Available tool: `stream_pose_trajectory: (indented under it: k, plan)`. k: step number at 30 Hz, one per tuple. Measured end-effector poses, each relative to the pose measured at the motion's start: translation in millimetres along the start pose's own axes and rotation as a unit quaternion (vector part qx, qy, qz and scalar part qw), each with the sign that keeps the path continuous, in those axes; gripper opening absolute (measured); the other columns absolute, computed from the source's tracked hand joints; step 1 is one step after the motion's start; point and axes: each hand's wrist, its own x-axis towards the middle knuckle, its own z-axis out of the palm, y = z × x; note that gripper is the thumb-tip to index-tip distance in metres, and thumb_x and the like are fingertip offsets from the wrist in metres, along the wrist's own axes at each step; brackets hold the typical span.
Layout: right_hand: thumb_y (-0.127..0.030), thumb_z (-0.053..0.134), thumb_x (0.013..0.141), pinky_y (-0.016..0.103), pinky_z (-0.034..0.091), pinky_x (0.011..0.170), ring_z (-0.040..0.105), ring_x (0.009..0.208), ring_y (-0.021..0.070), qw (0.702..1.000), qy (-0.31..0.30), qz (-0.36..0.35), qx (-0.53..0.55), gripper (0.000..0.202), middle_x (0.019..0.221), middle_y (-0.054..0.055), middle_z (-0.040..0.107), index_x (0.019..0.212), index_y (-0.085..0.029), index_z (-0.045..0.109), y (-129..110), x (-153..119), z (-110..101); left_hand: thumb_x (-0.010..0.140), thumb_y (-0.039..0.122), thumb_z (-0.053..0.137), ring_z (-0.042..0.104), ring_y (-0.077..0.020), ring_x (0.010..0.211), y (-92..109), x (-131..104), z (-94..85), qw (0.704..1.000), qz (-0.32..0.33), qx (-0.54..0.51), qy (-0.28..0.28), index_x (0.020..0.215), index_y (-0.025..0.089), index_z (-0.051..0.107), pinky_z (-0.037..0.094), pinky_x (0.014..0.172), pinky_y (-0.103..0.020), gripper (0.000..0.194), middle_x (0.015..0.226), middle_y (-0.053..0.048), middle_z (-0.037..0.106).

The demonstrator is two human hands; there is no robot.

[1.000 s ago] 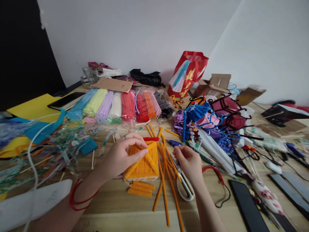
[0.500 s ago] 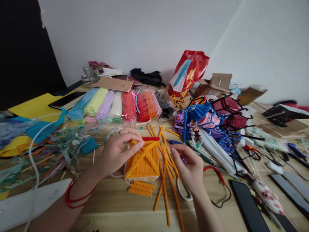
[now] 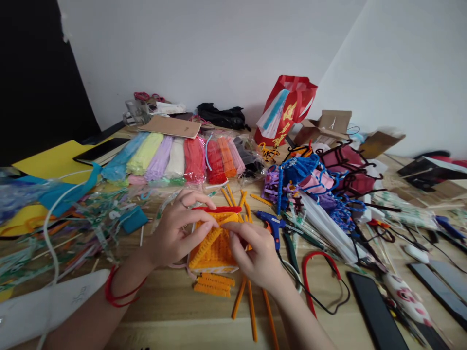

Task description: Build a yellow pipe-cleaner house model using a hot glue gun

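An orange fuzzy square piece point(image 3: 213, 250) with raised diagonal strips and a pale lower edge lies on the wooden table. My left hand point(image 3: 182, 226) rests over its upper left, thumb and forefinger close together at the middle; what they pinch is too small to tell. From the right, my right hand point(image 3: 253, 245) reaches over the piece, its fingertips meeting the left ones, and it hides the right part. A red fuzzy strip point(image 3: 228, 209) runs along the top edge. Short orange twisted strips point(image 3: 213, 284) lie just below, and long orange stems point(image 3: 251, 311) pass beneath my right hand.
A blue glue gun point(image 3: 273, 226) and a red-and-black cable point(image 3: 305, 277) lie to the right, near a black phone point(image 3: 375, 311). Bagged colored stems point(image 3: 175, 158) line the back. Blue and purple fuzzy pieces point(image 3: 314, 180) are heaped at the back right.
My right hand has moved left from beside the piece onto it, meeting my left fingertips. The glue gun, mostly hidden behind that hand before, now shows. My left hand has barely shifted.
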Motion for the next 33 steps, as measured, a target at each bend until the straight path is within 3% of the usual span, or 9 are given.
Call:
stream_pose_trajectory:
  k: [5,9,16,23,33]
  plan:
    - [-0.009,0.048,0.087,0.022,0.041,0.058,0.054,0.059,0.0104,0.999,0.02,0.025,0.018,0.019,0.07,0.0,0.061,0.097,-0.017,0.063,2.0,-0.5,1.2,0.085,0.012,0.052,0.055,-0.0206,0.099,-2.4,-0.1,-0.7,1.0,0.0,-0.01,0.004,0.082,0.021,0.069,0.042,0.092,-0.04,0.02,0.1,-0.005,0.061]
    - [-0.011,0.052,0.085,0.02,0.04,0.053,0.048,0.053,0.0085,0.993,0.045,0.077,0.073,0.015,0.064,-0.005,0.052,0.097,-0.02,0.057,-0.6,-1.4,2.7,0.081,0.01,0.057,0.056,-0.0206,0.098,-4.2,0.0,0.7,1.0,0.006,-0.021,0.011,0.085,0.021,0.068,0.044,0.091,-0.041,0.016,0.098,-0.005,0.062]
    - [-0.015,0.058,0.078,0.022,0.041,0.051,0.047,0.056,0.0089,0.973,0.018,0.168,0.157,0.02,0.073,-0.004,0.046,0.088,-0.022,0.042,0.6,-9.6,9.7,0.077,0.006,0.06,0.058,-0.0209,0.095,-3.5,2.3,2.3,0.997,0.064,-0.041,0.01,0.086,0.02,0.067,0.049,0.087,-0.041,0.019,0.089,-0.004,0.068]
    - [-0.018,0.06,0.078,0.021,0.039,0.05,0.045,0.056,0.0093,0.986,0.019,0.145,0.076,0.016,0.073,-0.002,0.046,0.081,-0.021,0.045,4.0,-22.2,13.5,0.074,0.004,0.06,0.061,-0.0227,0.096,-7.5,-2.2,5.0,0.993,0.116,-0.004,0.028,0.091,0.022,0.068,0.049,0.087,-0.045,0.025,0.089,-0.002,0.072]
    - [-0.018,0.056,0.084,0.021,0.039,0.052,0.049,0.057,0.0099,0.992,0.034,0.123,0.02,0.003,0.074,0.0,0.054,0.085,-0.02,0.054,3.7,-29.5,19.5,0.074,0.005,0.06,0.06,-0.0225,0.098,-6.7,-3.4,7.6,0.992,0.119,0.025,0.025,0.093,0.022,0.066,0.047,0.091,-0.047,0.027,0.091,-0.001,0.072]
